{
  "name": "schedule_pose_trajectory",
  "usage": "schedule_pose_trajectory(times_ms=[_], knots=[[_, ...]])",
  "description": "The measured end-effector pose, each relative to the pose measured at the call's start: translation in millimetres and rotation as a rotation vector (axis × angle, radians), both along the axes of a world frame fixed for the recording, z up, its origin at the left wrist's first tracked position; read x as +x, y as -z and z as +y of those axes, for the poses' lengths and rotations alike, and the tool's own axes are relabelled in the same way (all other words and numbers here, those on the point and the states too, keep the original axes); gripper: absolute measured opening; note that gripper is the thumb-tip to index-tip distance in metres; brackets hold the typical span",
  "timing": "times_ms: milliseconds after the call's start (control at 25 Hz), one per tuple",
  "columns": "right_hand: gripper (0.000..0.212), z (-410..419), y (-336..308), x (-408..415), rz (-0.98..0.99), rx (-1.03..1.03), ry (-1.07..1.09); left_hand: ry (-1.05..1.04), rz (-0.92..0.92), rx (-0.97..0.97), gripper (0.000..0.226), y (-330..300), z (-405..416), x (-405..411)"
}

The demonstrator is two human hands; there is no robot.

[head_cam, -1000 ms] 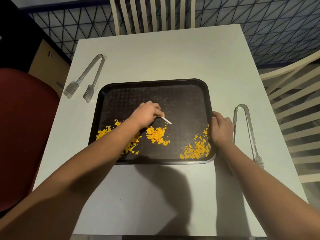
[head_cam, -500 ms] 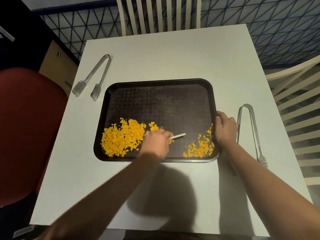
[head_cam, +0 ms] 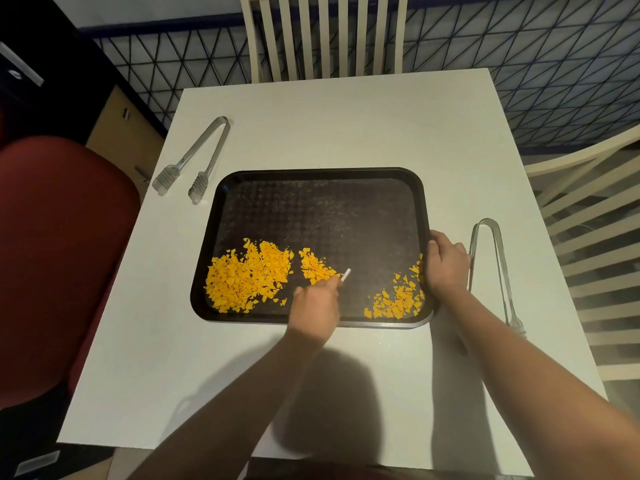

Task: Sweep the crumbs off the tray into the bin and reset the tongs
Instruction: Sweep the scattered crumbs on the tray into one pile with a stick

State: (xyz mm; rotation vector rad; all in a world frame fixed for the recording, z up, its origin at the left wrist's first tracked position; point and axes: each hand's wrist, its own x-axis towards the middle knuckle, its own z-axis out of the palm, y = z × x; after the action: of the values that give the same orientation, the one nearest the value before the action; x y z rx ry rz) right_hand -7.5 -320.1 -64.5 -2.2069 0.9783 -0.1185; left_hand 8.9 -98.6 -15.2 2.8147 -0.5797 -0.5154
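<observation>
A black tray (head_cam: 311, 174) lies on the white table (head_cam: 346, 126). Orange crumbs sit in a large heap (head_cam: 247, 277) at its near left, a small patch (head_cam: 315, 266) in the middle and a scatter (head_cam: 398, 299) at the near right corner. My left hand (head_cam: 315, 306) is over the tray's near edge and grips a small white stick (head_cam: 346, 274) whose tip pokes out beside the middle patch. My right hand (head_cam: 446, 265) grips the tray's right rim. One pair of clear tongs (head_cam: 194, 161) lies left of the tray, another (head_cam: 495, 265) right of it.
A red seat (head_cam: 59, 254) stands at the table's left side. A white slatted chair (head_cam: 325, 36) stands at the far side, another (head_cam: 595, 237) at the right. No bin is in view.
My left hand swept the crumbs leftward into a big heap, then came back toward the tray's near middle with the stick. My right hand stayed on the rim.
</observation>
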Motion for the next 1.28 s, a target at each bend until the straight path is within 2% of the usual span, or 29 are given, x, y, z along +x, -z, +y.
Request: schedule_pose_trajectory(times_ms=[120, 200, 280, 360, 560, 880, 960, 1120, 1280], knots=[[0.038, 1, -3, 0, -0.015, 0.027, 0.003, -0.096, -0.049, 0.05, 0.024, -2, 16, 8], [0.038, 2, -5, -1, -0.025, 0.033, 0.004, -0.12, -0.068, -0.018, 0.025, -5, 13, 8], [0.039, 1, -5, -1, -0.027, 0.037, 0.005, -0.076, -0.041, -0.122, 0.025, -8, -1, 1], [0.039, 1, -4, -2, -0.023, 0.036, 0.007, -0.006, -0.007, -0.148, 0.024, -5, -18, -7], [0.038, 1, -3, -2, -0.025, 0.019, -0.005, -0.041, 0.046, -0.069, 0.023, 9, -29, -2], [0.038, 0, -2, -1, -0.026, 0.004, -0.013, -0.292, -0.089, 0.023, 0.026, 12, 25, 6], [0.039, 0, -1, -1, -0.026, 0.004, -0.009, -0.279, -0.1, 0.013, 0.026, 9, 20, 3], [0.041, 1, -2, -1, -0.04, 0.027, 0.0, -0.122, -0.042, -0.128, 0.023, 12, -10, -6], [0.038, 1, -2, -1, -0.033, 0.033, 0.01, -0.135, 0.013, -0.112, 0.022, 17, -30, 8]])
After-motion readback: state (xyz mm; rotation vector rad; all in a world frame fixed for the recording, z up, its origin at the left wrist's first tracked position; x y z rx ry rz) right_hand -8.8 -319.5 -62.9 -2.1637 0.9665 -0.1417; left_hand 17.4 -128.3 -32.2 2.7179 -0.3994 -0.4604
